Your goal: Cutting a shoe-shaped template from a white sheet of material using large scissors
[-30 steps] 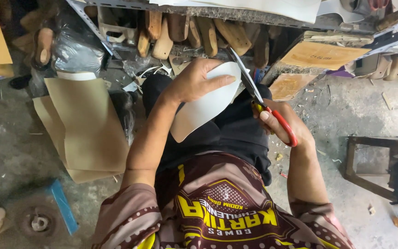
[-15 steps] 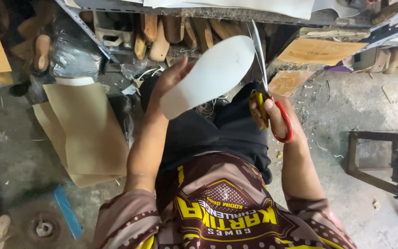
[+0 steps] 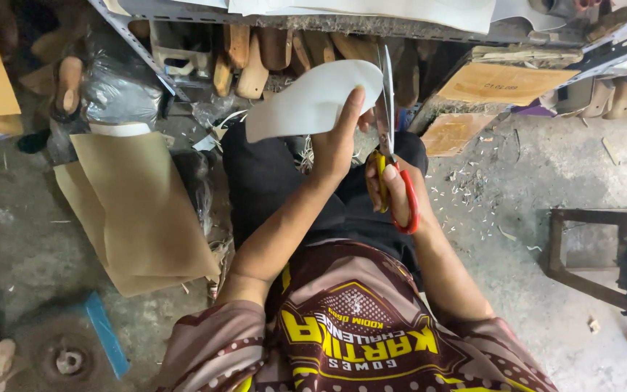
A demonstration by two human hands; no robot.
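Left hand (image 3: pixel 337 149) is pinching a white sole-shaped flat sheet (image 3: pixel 306 98) at its right edge, holding it up over the lap so the rim is meeting the blades. Right hand (image 3: pixel 393 190) is gripping red-and-yellow-handled scissors (image 3: pixel 388 123), fingers threaded through the loops, blades pointing upward along the sheet's edge. Brown cardboard sheets (image 3: pixel 139 210) are lying on the floor at left.

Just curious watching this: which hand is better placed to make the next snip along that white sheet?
The right hand: it holds the scissors, blades at the white sheet's edge. The left hand just holds the sheet.
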